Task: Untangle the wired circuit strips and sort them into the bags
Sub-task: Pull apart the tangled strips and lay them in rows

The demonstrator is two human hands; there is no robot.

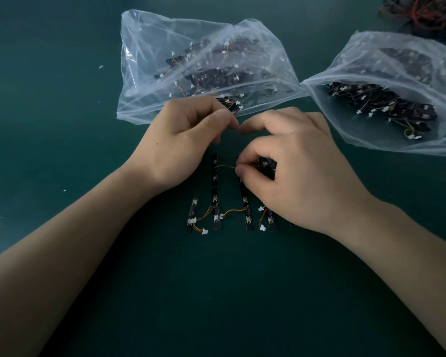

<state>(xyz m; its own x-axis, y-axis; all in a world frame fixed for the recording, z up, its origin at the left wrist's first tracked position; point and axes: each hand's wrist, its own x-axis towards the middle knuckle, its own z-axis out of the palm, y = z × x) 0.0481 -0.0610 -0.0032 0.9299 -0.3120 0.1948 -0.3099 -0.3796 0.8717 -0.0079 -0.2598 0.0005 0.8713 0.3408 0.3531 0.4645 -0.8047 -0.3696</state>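
Several black circuit strips lie side by side on the green table, joined by short orange-yellow wires with white plugs. My right hand pinches a wire where it meets a strip beneath its fingers. My left hand is curled above the strips; its fingertips meet near the right index finger, and I cannot tell what they hold. Two clear plastic bags hold more strips: one straight behind my hands, one to the right.
A tangle of red and dark wires lies at the far right corner. Small white scraps dot the table on the left. The green table stretches away on the left and in front.
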